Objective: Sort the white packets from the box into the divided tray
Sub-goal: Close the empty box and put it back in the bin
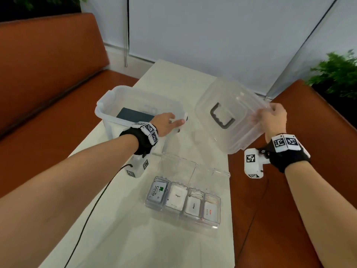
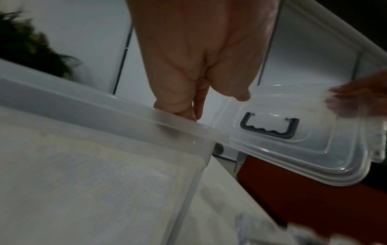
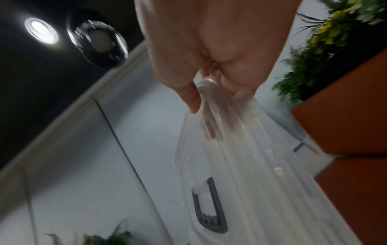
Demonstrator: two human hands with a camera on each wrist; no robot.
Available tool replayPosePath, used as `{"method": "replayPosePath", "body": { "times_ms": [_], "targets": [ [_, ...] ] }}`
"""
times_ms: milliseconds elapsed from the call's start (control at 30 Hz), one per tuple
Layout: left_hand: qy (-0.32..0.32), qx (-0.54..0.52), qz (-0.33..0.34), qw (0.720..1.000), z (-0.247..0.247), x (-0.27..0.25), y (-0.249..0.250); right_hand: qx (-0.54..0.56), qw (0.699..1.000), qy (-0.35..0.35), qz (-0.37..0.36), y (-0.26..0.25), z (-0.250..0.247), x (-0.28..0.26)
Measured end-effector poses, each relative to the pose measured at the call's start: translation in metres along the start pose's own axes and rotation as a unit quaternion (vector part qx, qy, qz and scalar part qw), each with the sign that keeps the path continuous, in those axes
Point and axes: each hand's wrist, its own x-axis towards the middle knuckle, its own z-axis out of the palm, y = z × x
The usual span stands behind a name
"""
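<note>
While the right hand (image 1: 273, 120) grips one edge of the clear lid (image 1: 229, 117), the lid hangs tilted in the air over the right side of the table (image 1: 123, 238). Its fingers and thumb are curled round the rim, which shows close up in the right wrist view. A dark grey handle (image 1: 222, 118) sits in the middle of the lid.

The left hand (image 1: 166, 123) rests on the near right corner of the box (image 1: 116, 99). Its fingers lie on the rim, and the thumb seems to be under it, but I cannot tell for sure how tight the hold is. The box is open and stands on the far left part of the table. Something flat and dark (image 1: 133, 115) lies on its bottom. I cannot see any white packets in the box from here.

Nearer to the person sits the divided tray (image 1: 222, 174), clear, with its own lid flipped up at the back. Four front slots hold packets. From left to right they are a Stevia packet (image 1: 157, 192), a sugar packet (image 1: 176, 198), a small white packet (image 1: 193, 206) with dark print, and a white packet (image 1: 210, 211) with red print.

Orange benches (image 1: 48, 74) stand on both sides of the table, and a green plant (image 1: 336, 74) is at the far right.
</note>
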Motion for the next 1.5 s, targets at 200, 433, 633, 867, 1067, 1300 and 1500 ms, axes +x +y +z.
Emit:
{"method": "replayPosePath", "body": {
  "times_ms": [200, 433, 633, 867, 1067, 1300, 1500],
  "targets": [
    [0.093, -0.279, -0.033, 0.955, -0.048, 0.002, -0.006, 0.224, 0.968, -0.015, -0.116, -0.084, 0.001, -0.036],
    [0.065, -0.482, -0.003, 0.874, -0.127, -0.01, -0.04, 0.216, 0.963, -0.093, -0.131, -0.124, 0.053, -0.068],
    [0.066, -0.552, -0.019, 0.831, -0.164, -0.022, -0.085, 0.236, 0.961, -0.142, 0.01, -0.117, 0.108, -0.074],
    [0.091, -0.563, -0.139, 0.809, -0.165, -0.021, -0.114, 0.107, 0.962, -0.224, 0.115, -0.079, 0.174, -0.111],
    [0.097, -0.142, -0.14, 0.975, -0.163, -0.017, -0.135, -0.01, 0.979, -0.142, 0.148, -0.073, 0.199, -0.117],
    [0.074, 0.04, -0.167, 0.982, -0.149, -0.016, -0.148, -0.236, 0.957, -0.156, 0.07, -0.063, 0.213, -0.124],
    [0.08, -0.1, -0.173, 0.977, -0.14, -0.013, -0.163, -0.232, 0.954, -0.136, 0.135, -0.055, 0.21, -0.122]
  ]
}}
